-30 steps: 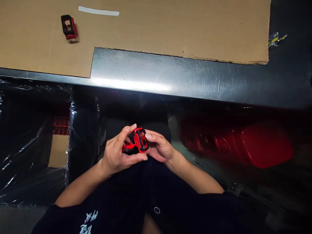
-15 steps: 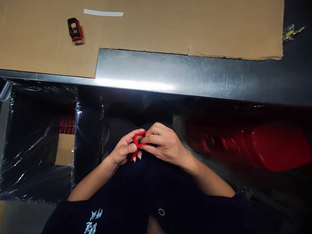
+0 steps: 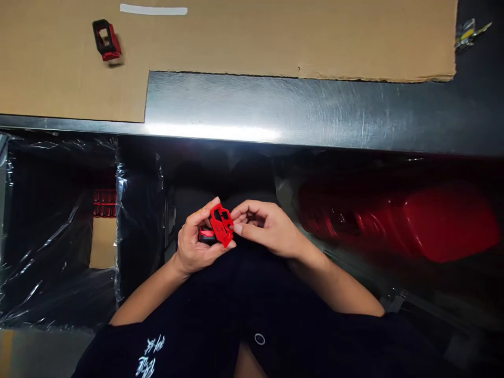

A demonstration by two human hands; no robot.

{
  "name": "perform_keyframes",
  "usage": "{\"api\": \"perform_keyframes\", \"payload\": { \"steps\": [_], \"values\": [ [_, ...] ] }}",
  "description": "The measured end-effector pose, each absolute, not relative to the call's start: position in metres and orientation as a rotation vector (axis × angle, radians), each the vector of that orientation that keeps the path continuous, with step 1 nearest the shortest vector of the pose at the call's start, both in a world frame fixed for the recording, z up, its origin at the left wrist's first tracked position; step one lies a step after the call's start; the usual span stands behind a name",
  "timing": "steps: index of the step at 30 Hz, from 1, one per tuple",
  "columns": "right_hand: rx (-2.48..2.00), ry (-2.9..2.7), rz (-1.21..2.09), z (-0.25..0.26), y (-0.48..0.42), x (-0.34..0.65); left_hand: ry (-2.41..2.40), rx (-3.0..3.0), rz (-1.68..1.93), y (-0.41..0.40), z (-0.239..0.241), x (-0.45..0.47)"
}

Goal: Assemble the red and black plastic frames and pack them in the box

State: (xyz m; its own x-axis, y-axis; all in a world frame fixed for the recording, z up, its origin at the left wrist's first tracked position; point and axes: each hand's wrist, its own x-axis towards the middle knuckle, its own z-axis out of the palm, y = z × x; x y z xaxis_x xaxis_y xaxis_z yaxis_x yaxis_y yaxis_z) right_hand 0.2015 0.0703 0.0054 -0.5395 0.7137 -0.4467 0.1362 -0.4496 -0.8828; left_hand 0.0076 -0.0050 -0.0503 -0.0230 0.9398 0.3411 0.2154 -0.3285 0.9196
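Observation:
Above my lap, my left hand (image 3: 191, 242) grips a red and black plastic part (image 3: 219, 224), thumb along the lower side and fingers along the upper. Its flat red face with cut-out openings is turned up towards me, and a black section with a red strip shows beside my palm. My right hand (image 3: 271, 228) meets the right edge of the part with thumb and bent fingers in a pinch. Whether anything small lies between those fingertips is hidden. A similar red and black frame-shaped part (image 3: 106, 41) lies on the cardboard at upper left.
Cardboard sheets (image 3: 244, 39) cover much of the metal table (image 3: 252, 107). A white strip (image 3: 153, 9) and, far right, a small yellow and silver item (image 3: 468, 37) lie there. A plastic-lined bin (image 3: 47, 226) at left holds several red parts (image 3: 104, 203). A red glossy object (image 3: 452, 226) stands at right.
The held part has been turned so its flat red face shows. My right fingers have moved from inside its opening to its right edge. The view has shifted slightly.

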Motion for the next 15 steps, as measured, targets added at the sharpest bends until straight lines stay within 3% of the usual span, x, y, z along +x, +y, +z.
{"api": "perform_keyframes", "payload": {
  "steps": [15],
  "values": [
    [-1.414, -1.483, 1.792, 0.014, 0.064, 0.188, 1.354, 2.252, 1.374, 0.0, -0.045, 0.002]
  ]
}}
